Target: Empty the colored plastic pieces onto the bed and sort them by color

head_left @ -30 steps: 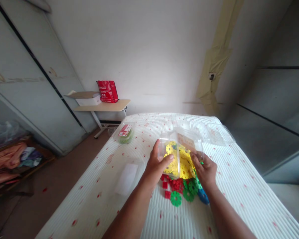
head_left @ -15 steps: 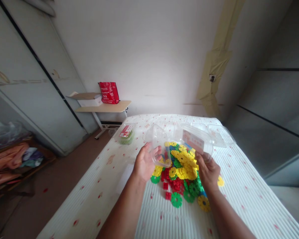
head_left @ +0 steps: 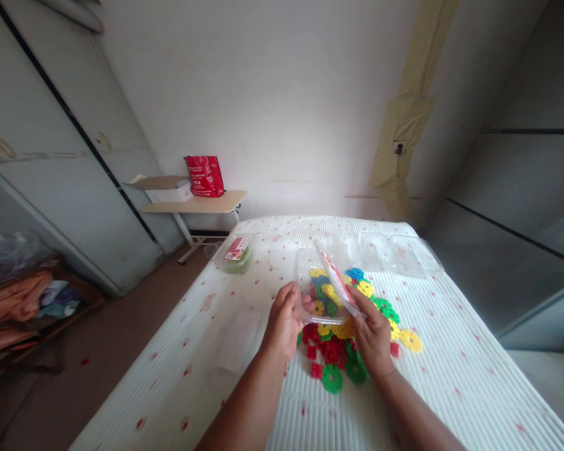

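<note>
My left hand [head_left: 286, 316] grips the near left corner of a clear plastic container [head_left: 305, 266]. Pinched in my right hand [head_left: 372, 332] is a clear lid [head_left: 334, 275] with a red and white label, tilted steeply at the container's right side. Whether lid and container touch, I cannot tell. Below both lies a loose pile of flower-shaped discs, with a green disc [head_left: 332, 378] at the front and a yellow disc [head_left: 410, 340] to the right. Small red blocks [head_left: 331, 352] lie among them. Coloured pieces show through the container's clear wall; whether any sit inside is unclear.
A closed clear box [head_left: 235, 255] with green contents and a label stands at the far left of the table [head_left: 178, 376]. More clear plastic trays [head_left: 404, 255] lie at the back right. A flat translucent lid [head_left: 242, 338] rests left of my left arm. Behind stands a red bag [head_left: 205, 176].
My right hand has brought the lid left and turned it edge-on beside the container. My left hand has closed on the container and moved slightly right, levelling it.
</note>
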`<action>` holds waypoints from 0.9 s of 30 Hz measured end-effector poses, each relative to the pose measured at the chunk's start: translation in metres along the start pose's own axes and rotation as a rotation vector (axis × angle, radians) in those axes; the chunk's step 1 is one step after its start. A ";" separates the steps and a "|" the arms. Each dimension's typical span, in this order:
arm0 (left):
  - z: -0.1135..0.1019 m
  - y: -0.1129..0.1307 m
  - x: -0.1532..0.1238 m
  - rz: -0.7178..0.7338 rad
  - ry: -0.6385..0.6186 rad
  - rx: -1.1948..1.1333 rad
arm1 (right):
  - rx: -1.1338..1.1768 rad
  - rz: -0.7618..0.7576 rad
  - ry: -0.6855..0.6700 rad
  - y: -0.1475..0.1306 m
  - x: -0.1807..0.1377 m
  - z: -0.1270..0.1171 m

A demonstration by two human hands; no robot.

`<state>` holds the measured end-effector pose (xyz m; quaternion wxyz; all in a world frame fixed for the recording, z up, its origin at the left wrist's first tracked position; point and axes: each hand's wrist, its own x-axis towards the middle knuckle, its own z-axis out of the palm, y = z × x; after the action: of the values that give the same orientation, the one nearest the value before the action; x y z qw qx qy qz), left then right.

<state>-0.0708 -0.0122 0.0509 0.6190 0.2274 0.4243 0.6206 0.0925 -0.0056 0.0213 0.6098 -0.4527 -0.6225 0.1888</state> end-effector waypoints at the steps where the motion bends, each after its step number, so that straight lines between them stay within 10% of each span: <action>1: -0.002 0.003 -0.002 0.048 0.026 0.088 | 0.000 0.004 0.003 0.001 0.000 -0.001; 5: -0.010 0.021 -0.007 0.224 0.044 0.398 | -0.008 0.026 0.008 0.005 0.001 -0.003; 15: -0.022 0.034 0.009 0.152 -0.021 0.694 | -0.057 -0.020 -0.022 -0.004 0.000 -0.002; 27: 0.002 0.052 0.154 0.256 0.280 1.079 | 0.220 0.380 0.356 -0.004 0.024 -0.023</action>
<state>-0.1189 0.1424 0.0564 0.2731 0.4763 0.7282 0.4103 0.1164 0.0043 0.0431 0.7087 -0.5183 -0.3856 0.2836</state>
